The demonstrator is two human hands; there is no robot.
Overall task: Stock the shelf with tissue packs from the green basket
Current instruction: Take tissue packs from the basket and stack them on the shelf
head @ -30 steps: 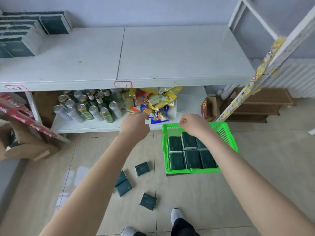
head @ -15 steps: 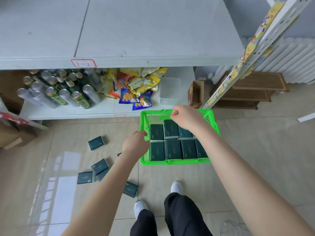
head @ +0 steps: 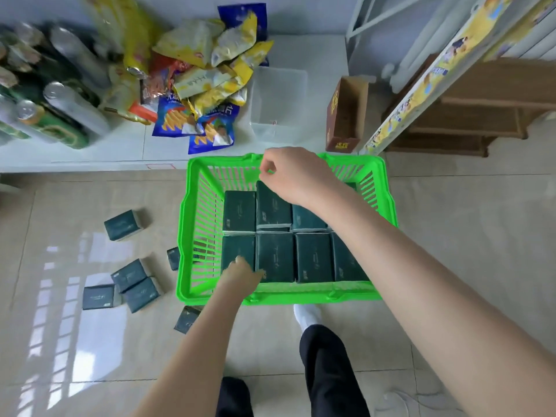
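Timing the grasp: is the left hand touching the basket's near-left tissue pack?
Cannot tell. Head view: left hand overlaps the near-left tissue pack from above, hiding gap or contact.

The left hand [head: 240, 273] reaches into the green basket [head: 192, 236], touching the front-left tissue pack [head: 237, 249] — its grip hidden; the right hand [head: 293, 176] hangs curled, empty, over the far rim; loose packs [head: 123, 225] lie on the floor beside.

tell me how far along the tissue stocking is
Done: nothing visible; the shelf in view carries cans and snack bags, no tissue packs. In hand: the left hand reaches onto the near-left tissue pack in the green basket; the right hand hovers curled, holding nothing. Left: the basket's other packs, plus loose packs on the floor.
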